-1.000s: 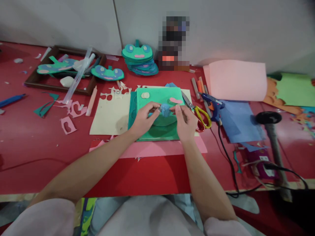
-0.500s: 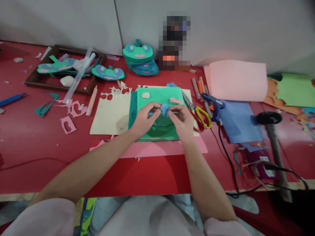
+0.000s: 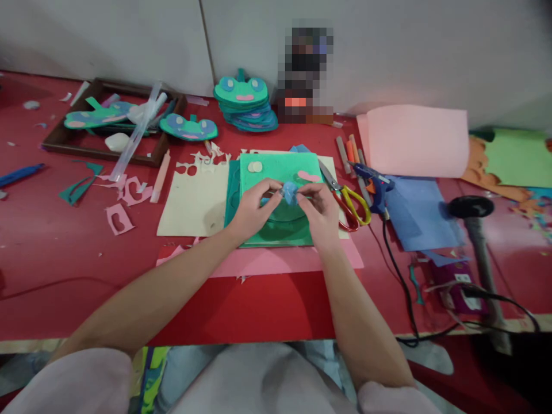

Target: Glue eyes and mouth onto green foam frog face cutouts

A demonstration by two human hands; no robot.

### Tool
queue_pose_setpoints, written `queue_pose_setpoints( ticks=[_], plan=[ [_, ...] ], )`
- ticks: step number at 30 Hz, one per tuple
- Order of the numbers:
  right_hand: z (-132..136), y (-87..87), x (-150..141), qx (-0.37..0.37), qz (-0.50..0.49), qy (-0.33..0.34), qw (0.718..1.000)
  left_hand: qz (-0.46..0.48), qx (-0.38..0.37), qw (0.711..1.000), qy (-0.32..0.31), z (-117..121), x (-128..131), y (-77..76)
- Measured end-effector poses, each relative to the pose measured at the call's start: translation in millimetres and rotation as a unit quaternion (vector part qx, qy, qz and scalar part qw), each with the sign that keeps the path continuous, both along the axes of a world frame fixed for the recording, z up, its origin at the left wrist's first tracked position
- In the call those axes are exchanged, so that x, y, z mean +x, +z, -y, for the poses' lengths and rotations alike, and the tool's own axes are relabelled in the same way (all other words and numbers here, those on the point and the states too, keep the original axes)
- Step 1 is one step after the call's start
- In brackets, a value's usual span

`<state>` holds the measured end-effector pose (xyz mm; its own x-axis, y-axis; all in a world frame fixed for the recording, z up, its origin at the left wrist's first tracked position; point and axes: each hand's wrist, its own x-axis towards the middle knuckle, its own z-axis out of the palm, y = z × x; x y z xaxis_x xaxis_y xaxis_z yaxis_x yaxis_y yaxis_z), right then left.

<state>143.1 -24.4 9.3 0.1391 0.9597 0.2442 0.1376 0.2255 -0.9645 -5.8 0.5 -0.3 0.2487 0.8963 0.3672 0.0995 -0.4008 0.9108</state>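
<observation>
Between my fingertips is a small light-blue felt-like piece (image 3: 290,193), rounded in shape. My left hand (image 3: 255,208) pinches its left edge with thumb and forefinger. On its other side, my right hand (image 3: 321,214) grips the right edge the same way. Both hands are over a stack of green sheets (image 3: 276,162), where cream ovals (image 3: 255,167) and a pink strip (image 3: 309,176) lie. Another bit of blue shows low beside my left fingers, partly hidden. Scissors (image 3: 354,207) with red and yellow handles rest just right of the stack.
Finished frog-like faces (image 3: 241,98) are piled against the wall. At left are a brown wooden frame (image 3: 64,144) and pink scraps (image 3: 118,219). To the right lie a blue glue gun (image 3: 375,181) with its cord, blue sheets (image 3: 425,215), a black-headed mallet (image 3: 471,207) and pink sheets (image 3: 414,141).
The blue piece has turned slightly between my fingers, and my right fingertips have shifted a little to the right. Everything else looks the same.
</observation>
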Motion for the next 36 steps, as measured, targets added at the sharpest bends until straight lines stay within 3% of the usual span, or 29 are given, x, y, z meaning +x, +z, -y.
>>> queue_pose_setpoints(
  ticks=[16,36],
  plan=[
    [-0.6,-0.7,0.9,0.0,-0.026,0.004,1.0,-0.032,0.016,0.999,0.008,0.9,0.2,0.4],
    [0.1,-1.9,0.2,0.01,-0.021,0.023,0.999,0.005,0.005,1.0,0.023,-2.0,0.6,-3.3]
  ],
)
